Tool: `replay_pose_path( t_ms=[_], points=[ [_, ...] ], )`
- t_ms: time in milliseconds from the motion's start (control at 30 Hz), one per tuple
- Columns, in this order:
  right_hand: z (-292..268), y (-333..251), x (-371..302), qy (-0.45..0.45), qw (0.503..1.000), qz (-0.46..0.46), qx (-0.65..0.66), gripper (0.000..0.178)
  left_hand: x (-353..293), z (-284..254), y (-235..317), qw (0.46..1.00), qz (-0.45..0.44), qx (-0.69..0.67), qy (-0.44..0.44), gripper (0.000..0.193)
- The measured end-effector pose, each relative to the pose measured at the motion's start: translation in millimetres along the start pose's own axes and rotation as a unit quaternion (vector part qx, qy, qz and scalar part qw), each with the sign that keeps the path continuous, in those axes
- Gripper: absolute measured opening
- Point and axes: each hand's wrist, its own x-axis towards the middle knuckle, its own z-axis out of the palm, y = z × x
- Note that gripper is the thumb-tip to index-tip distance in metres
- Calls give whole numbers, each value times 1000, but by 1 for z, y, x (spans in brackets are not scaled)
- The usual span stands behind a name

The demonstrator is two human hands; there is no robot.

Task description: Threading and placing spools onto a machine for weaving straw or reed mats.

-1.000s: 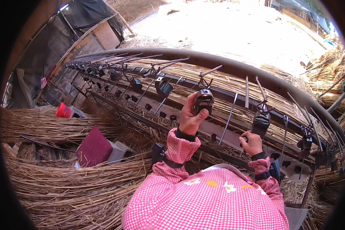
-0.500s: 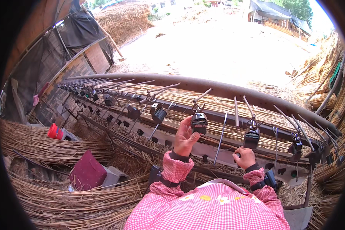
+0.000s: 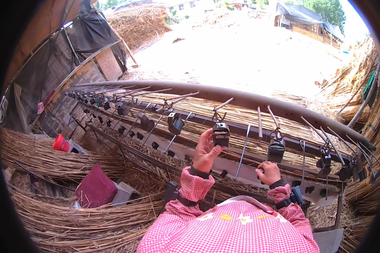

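Note:
A long brown pipe frame (image 3: 240,96) runs across in front of me, with metal rods and hooks sticking out along it. My left hand (image 3: 206,155) grips a black box-shaped metal holder (image 3: 221,134) hung under one hook, thumb on its near side, fingers behind. To the right, my right hand (image 3: 269,173) is closed, with the dark end of a small thing showing at its thumb side; its kind is unclear. Just above this hand hangs a similar black holder (image 3: 276,151). Left of my left hand, another holder (image 3: 175,123) dangles from the frame.
Reed stalks (image 3: 63,219) lie in heaps at the left and stand bundled at the right. A red bucket (image 3: 61,143) and a maroon pad (image 3: 96,187) on grey block are at the left. A thin upright rod (image 3: 242,152) stands between my hands.
The view has shifted very slightly. Both hands keep the same places and grips, and the holder in my left hand stays where it was.

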Motion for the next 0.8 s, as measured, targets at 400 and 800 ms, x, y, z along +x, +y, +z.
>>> replay_pose_path(
  t_ms=[400, 800],
  points=[
    [1, -1, -5, 27, 999, 24, 1, 19, -23, 10, -55, 970, -242, 14, -12, 38],
    [-19, -10, -1, -146, 405, 262, 864, 38, -2, 91, -45, 972, -128, 6, -195, 72]
  ],
)
